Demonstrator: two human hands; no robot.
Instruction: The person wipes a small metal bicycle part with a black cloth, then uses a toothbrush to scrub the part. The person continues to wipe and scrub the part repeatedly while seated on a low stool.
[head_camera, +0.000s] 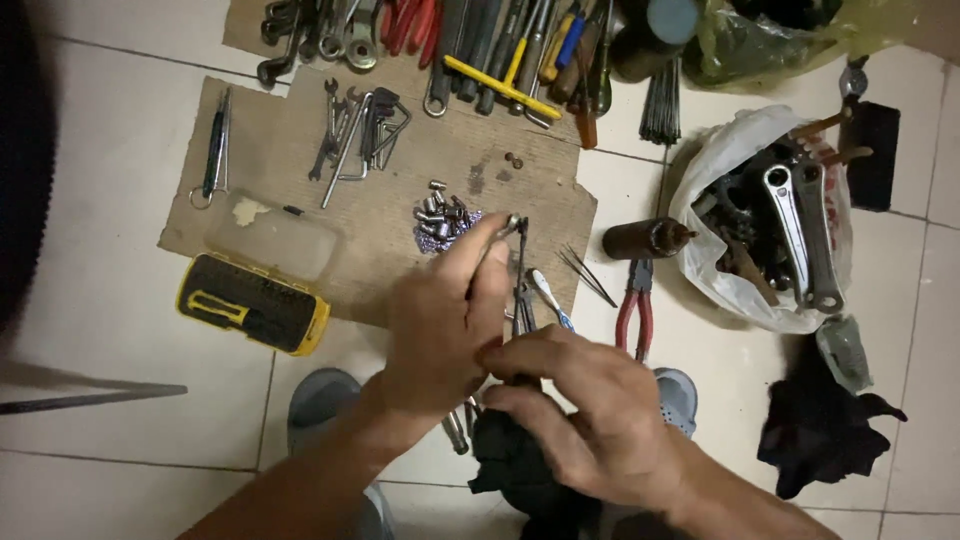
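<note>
Small metal part (513, 222) pinched in left hand (440, 335) fingertips, held above cardboard sheet (420, 180) near its right edge. Right hand (590, 410) curled tight around thin dark tool (521, 275) and black cloth (520, 470), tool tip up beside metal part. Pile of small sockets (442, 222) just left of part, on cardboard. Yellow-black bit case (253, 303) at cardboard's lower left corner. Red-handled pliers (634, 305) on tile past right edge. White bag of crank arms (775, 220) further right.
</note>
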